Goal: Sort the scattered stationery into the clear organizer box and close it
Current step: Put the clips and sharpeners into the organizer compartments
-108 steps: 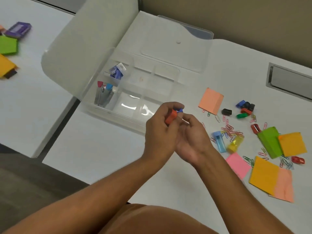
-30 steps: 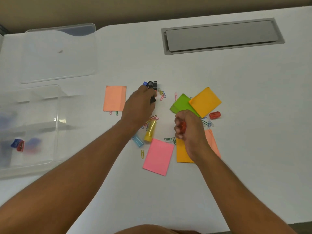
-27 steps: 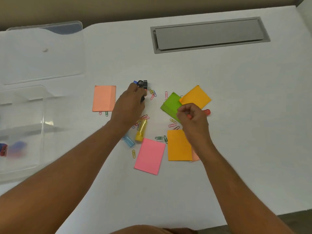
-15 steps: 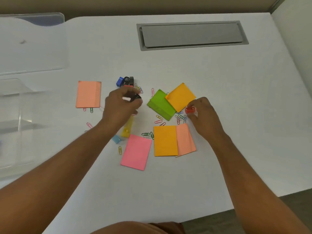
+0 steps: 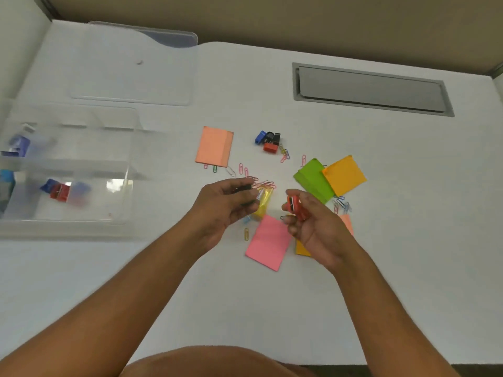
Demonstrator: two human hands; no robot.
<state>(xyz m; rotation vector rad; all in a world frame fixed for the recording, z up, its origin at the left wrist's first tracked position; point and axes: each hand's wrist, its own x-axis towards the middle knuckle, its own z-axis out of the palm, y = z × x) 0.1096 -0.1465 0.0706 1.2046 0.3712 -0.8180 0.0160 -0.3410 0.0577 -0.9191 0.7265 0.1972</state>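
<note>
Clear organizer box [image 5: 128, 170] at the desk's left edge holds few items; left hand [image 5: 226, 205] pinches a dark sharpener [image 5: 242, 189], right hand [image 5: 313, 221] a red sharpener [image 5: 295, 206]; notes, clips remain

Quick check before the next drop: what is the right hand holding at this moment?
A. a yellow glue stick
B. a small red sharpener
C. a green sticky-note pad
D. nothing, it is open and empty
B: the right hand is closed around small red sharpeners, apparently more than one, lifted above the pink sticky-note pad, while the green pad lies on the table.
</note>
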